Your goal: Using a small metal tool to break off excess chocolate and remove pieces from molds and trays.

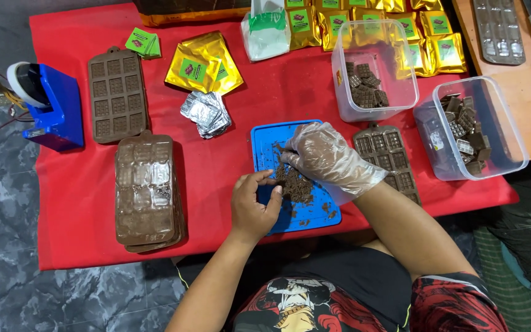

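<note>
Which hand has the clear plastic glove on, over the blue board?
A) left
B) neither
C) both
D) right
D: the right hand wears a thin clear plastic glove as it presses into the brown chocolate crumbs on the flat blue plastic cutting board, while the left hand beside it is bare, with its fingers at the edge of the same crumbs.
</note>
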